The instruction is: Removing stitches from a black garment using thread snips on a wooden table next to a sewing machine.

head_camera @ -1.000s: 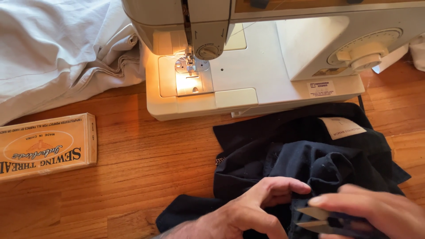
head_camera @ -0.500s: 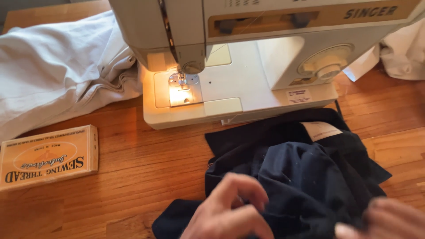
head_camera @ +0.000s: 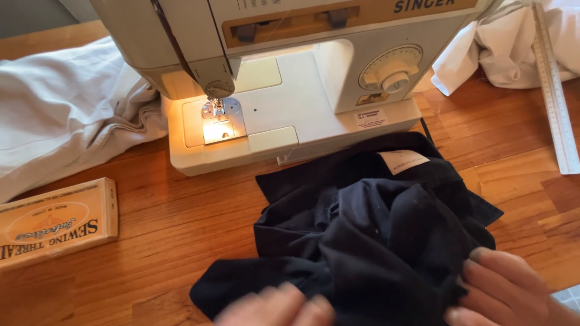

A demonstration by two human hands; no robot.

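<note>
Two hands are on the dark garment [head_camera: 374, 241] right now, down at the six o'clock edge of the view. The right hand [head_camera: 504, 290] sits at about five o'clock, fingers [head_camera: 489, 271] curled and pressed into the bunched cloth, gripping a fold of it. The left hand [head_camera: 272, 308] comes in at six o'clock, badly blurred, touching the garment's near edge; whether it is open or closed on the cloth, I cannot tell.

The garment lies crumpled on the wooden table [head_camera: 181, 229], just in front of the cream sewing machine [head_camera: 284, 90], its far edge touching the machine's base. A pale label [head_camera: 403, 160] shows on the fabric at about one o'clock from its middle.

The machine fills twelve o'clock, its lamp glowing over the needle plate [head_camera: 217, 124]. At nine o'clock, pale cloth [head_camera: 66, 115] lies heaped beside the machine, and below it a flat wooden box [head_camera: 54, 223] rests well apart from the garment. At two o'clock, white fabric [head_camera: 513, 48] is bunched up, with a clear ruler [head_camera: 556, 96] running down from it along the table.
</note>
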